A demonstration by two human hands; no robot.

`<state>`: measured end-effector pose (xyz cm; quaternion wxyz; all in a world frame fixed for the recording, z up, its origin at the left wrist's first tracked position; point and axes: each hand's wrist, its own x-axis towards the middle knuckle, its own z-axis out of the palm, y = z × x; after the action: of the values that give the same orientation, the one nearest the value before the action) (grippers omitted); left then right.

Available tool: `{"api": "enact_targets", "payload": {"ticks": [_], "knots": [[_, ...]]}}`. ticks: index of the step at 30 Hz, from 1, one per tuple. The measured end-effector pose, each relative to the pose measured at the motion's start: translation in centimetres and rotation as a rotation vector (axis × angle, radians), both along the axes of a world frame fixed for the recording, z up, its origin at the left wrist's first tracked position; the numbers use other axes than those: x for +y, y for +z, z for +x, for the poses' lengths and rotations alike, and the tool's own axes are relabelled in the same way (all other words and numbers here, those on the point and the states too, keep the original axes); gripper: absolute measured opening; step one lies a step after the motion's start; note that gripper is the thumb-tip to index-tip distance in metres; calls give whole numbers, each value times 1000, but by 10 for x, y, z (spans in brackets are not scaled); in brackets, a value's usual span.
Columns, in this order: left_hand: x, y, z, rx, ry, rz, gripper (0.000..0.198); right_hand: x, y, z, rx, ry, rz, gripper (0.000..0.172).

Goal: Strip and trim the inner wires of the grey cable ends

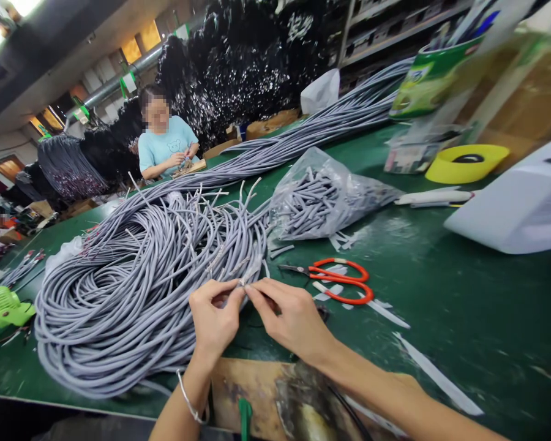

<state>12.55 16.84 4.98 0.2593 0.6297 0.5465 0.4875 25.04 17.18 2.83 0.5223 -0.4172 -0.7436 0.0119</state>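
A big coil of grey cables [133, 288] lies on the green table [463, 306] in front of me. My left hand [213, 318] and my right hand [289, 315] meet at the coil's near edge, both pinching the end of one grey cable [247, 282] between thumb and fingers. A thin bracelet [188, 401] circles my left wrist. Orange-handled scissors [337, 278] rest on the table just right of my right hand, untouched.
A clear bag of short grey cable pieces [321, 196] lies behind the scissors. White strips litter the table. A white device [518, 205], a yellow tape roll [466, 162] and a green container [429, 73] stand right. A person in a light-blue shirt [165, 147] sits opposite. A green object [7, 306] lies left.
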Motion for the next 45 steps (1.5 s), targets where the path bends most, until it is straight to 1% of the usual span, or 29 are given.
{"api": "enact_targets", "payload": {"ticks": [2, 3, 7, 12, 15, 20, 22, 25, 27, 29, 32, 33, 35, 38, 39, 40, 43, 44, 45], "knots": [[0, 1, -1, -23, 11, 44, 14, 2, 4, 4, 38, 49, -74, 33], [0, 2, -1, -26, 11, 64, 14, 3, 6, 6, 45, 54, -84, 32], [-3, 2, 0, 18, 2, 114, 13, 3, 8, 11, 56, 65, -74, 29], [-4, 2, 0, 69, 13, 129, 13, 1, 6, 10, 31, 73, -100, 30], [-4, 2, 1, 125, 5, 162, 13, 2, 7, 9, 45, 81, -117, 31], [-8, 2, 6, 282, 13, 259, 15, 1, 9, 7, 128, 109, -219, 37], [-9, 2, 6, 319, 28, 280, 15, -1, 8, 6, 117, 79, -179, 37], [-10, 3, 5, 303, 41, 249, 14, -4, 3, 3, 54, 32, -11, 33], [-10, 3, 4, 289, 46, 221, 14, -4, 1, 1, 25, 32, 68, 30], [-9, 2, 4, 309, 52, 223, 15, 0, -1, 1, 33, 43, 39, 31], [-8, 0, 5, 393, 57, 260, 17, 6, 1, 1, 74, 43, -119, 36], [-8, 0, 5, 408, 58, 266, 18, 6, 1, 1, 78, 35, -143, 36], [-8, -1, 5, 393, 64, 263, 17, 5, 3, 2, 60, 31, -86, 34], [-9, -1, 5, 337, 71, 245, 15, 1, 4, 3, -7, 45, 115, 27], [-10, -1, 5, 336, 68, 243, 15, 1, 5, 3, -23, 43, 148, 27], [-12, -2, 6, 347, 61, 247, 17, 1, 6, 4, -33, 37, 143, 27], [-15, -4, 8, 400, 47, 273, 21, 0, 8, 4, -31, -5, 26, 33], [-15, -5, 8, 405, 44, 279, 22, -1, 8, 4, -33, -21, 20, 34], [-15, -5, 8, 397, 45, 279, 22, -2, 7, 4, -44, -33, 50, 32]]}}
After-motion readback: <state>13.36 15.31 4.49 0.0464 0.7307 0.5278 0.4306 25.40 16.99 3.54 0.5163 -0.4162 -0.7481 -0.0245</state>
